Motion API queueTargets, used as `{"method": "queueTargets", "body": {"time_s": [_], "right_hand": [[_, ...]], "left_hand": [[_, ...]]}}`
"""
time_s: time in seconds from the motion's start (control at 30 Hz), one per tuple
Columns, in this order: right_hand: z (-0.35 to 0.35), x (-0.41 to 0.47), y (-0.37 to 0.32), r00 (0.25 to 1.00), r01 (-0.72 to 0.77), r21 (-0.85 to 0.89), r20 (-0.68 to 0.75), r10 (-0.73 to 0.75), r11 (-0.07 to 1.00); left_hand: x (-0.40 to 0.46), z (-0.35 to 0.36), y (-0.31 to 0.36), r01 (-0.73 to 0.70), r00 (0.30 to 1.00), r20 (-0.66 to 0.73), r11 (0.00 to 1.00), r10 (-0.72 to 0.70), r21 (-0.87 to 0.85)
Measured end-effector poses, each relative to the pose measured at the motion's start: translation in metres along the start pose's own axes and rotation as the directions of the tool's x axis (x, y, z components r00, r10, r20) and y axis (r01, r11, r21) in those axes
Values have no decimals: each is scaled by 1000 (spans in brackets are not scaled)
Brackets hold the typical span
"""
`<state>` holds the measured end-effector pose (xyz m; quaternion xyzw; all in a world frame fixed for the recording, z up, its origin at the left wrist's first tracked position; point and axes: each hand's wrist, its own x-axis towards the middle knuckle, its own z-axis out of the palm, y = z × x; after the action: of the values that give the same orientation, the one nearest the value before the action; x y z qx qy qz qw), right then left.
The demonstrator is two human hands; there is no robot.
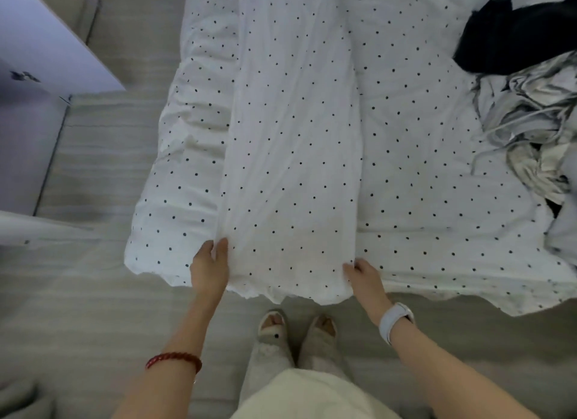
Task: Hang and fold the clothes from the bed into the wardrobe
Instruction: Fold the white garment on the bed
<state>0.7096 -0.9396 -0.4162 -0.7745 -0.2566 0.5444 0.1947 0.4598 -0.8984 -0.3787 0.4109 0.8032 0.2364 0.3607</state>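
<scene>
Left hand (209, 267), right hand (363, 275) pinch near corners of dotted folded cloth (290, 156); cloth stretches away between hands.

Head view, straight down, near bed (437, 169)
</scene>
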Motion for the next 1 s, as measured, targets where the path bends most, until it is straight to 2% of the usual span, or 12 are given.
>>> {"method": "queueTargets", "body": {"time_s": [0.1, 0.23, 0.4, 0.53, 0.63, 0.73, 0.8, 0.87, 1.0], "right_hand": [[9, -14, 22, 1000, -8, 34, -12, 8, 999], [23, -18, 28, 1000, -30, 212, 5, 30, 977], [21, -17, 26, 997, -36, 297, 79, 13, 954], [25, -23, 32, 996, 6, 279, 84, -30, 960], [32, -34, 36, 996, 24, 265, 74, -45, 964], [36, -44, 37, 996, -8, 210, 91, -12, 978], [38, -55, 44, 991, -66, 105, 120, 54, 992], [35, -60, 54, 987, -107, 52, 129, 100, 993], [23, -78, 67, 993, -121, 159, 20, 120, 980]], "left_hand": [[-10, -2, -21, 18, 999, 45, 1000, -19, 6], [-12, 11, -48, -22, 987, 158, 998, 30, -55], [-12, 17, -53, -104, 982, 145, 990, 117, -94], [-17, 10, -50, 86, 982, 186, 968, -43, -234], [-22, 0, -54, 120, 954, 298, 943, -24, -309], [-24, -2, -64, 143, 853, 522, 953, 20, -269], [-32, -4, -72, 155, 801, 599, 964, 4, -215], [-33, -6, -81, 200, 813, 581, 953, -31, -229], [-36, -19, -91, 289, 862, 498, 897, -92, -335]]}}
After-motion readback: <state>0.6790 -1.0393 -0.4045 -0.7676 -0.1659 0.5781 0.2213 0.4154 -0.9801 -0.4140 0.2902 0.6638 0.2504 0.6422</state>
